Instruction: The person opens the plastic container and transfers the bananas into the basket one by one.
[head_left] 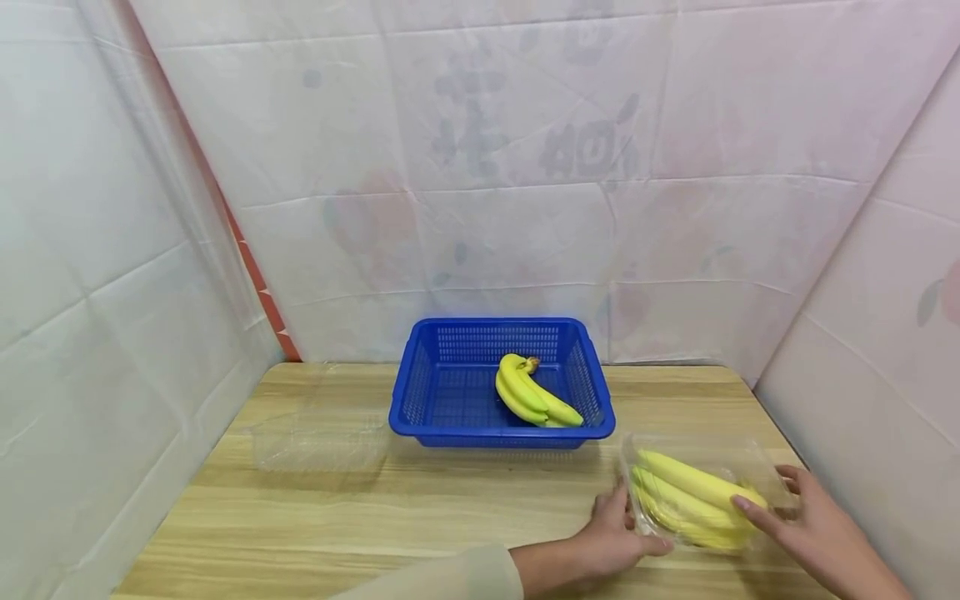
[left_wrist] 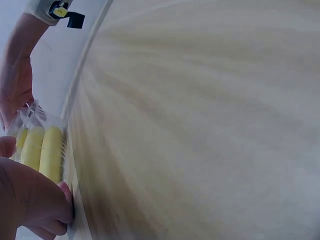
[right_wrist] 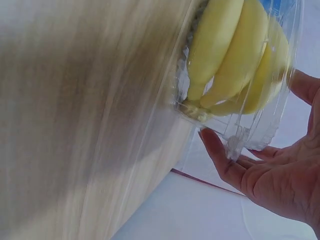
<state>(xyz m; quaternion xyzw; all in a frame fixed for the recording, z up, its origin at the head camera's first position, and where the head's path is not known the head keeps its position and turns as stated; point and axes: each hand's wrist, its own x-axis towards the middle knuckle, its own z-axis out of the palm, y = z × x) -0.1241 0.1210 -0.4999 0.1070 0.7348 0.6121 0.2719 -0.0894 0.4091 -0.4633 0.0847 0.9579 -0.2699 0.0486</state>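
Observation:
A clear plastic clamshell box (head_left: 705, 467) with a bunch of bananas (head_left: 697, 492) in it is at the front right of the table. My left hand (head_left: 611, 533) grips its left end, thumb in front and fingers at the side. At the other end my right hand (head_left: 810, 517) holds the box, with the thumb over the top. The right wrist view shows the yellow bananas (right_wrist: 235, 50) through the plastic and the right fingers (right_wrist: 220, 155) at the box's edge. In the left wrist view, the left hand (left_wrist: 37, 200) partly hides the box.
A blue plastic basket (head_left: 502, 432) stands at the table's back middle, with another bunch of bananas (head_left: 528, 396) inside. To its left sits a second clear plastic box (head_left: 318, 442), its lid up. White sheeting (head_left: 510, 208) encloses the wooden table (head_left: 450, 500) at the back and sides.

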